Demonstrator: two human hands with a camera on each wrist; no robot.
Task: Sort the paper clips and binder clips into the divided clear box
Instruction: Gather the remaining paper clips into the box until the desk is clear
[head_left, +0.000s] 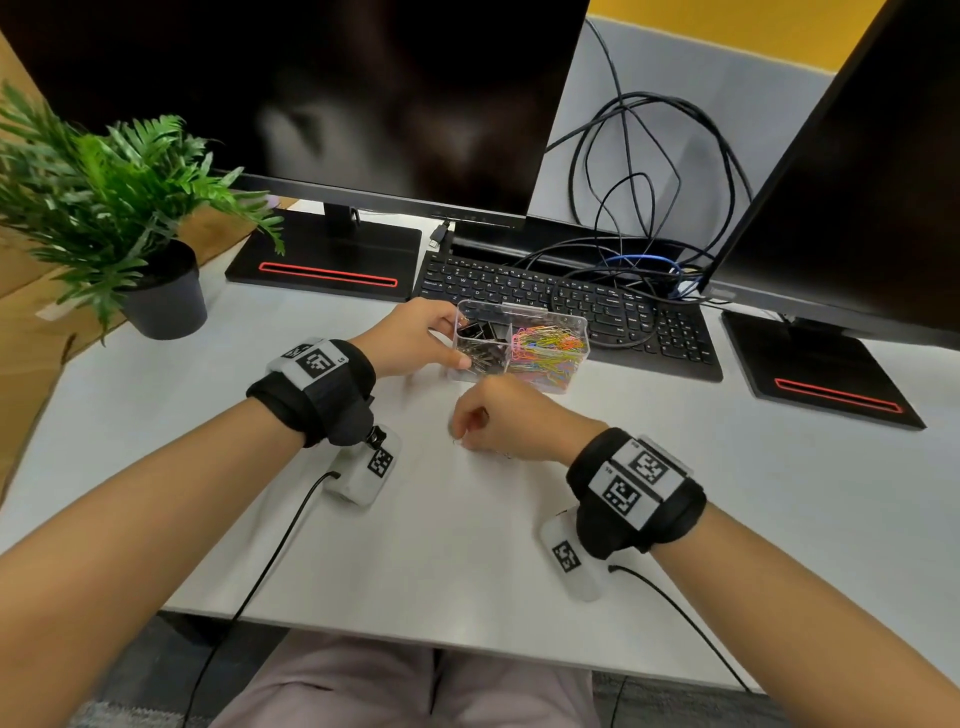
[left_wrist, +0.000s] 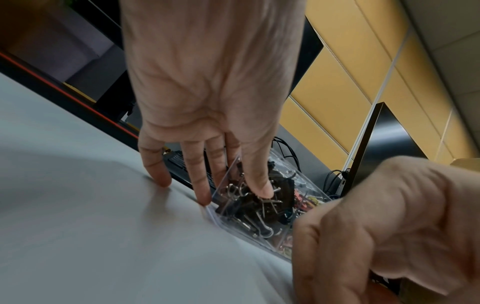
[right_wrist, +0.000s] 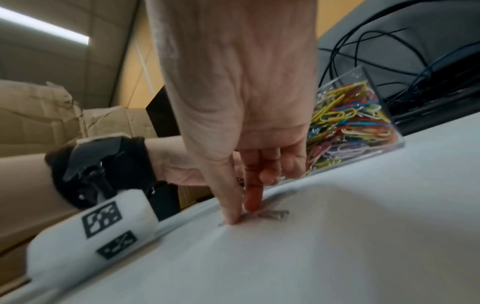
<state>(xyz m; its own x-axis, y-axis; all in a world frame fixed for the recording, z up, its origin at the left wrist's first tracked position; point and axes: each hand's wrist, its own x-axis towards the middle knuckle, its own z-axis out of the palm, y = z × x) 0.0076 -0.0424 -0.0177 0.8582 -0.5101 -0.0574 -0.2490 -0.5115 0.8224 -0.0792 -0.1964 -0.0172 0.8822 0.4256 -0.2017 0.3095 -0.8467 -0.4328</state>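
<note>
The divided clear box (head_left: 577, 328) stands on the white desk in front of the keyboard. Black binder clips (head_left: 482, 339) fill its left compartment and coloured paper clips (head_left: 546, 347) its right one. My left hand (head_left: 455, 341) grips the box's left end, thumb on the near wall, fingers round the far side. In the left wrist view the thumb (left_wrist: 262, 190) presses the wall over the binder clips (left_wrist: 259, 214). Just in front of the box, my right hand (right_wrist: 241, 215) pinches a small silver clip (right_wrist: 274, 214) lying flat on the desk, thumb and forefinger touching the surface.
A black keyboard (head_left: 561, 299) lies right behind the box, with tangled cables (head_left: 639, 208) behind that. Two monitor stands (head_left: 332, 260) (head_left: 815, 364) flank it. A potted plant (head_left: 166, 296) stands at the left. The desk's front edge (head_left: 415, 642) runs near my lap.
</note>
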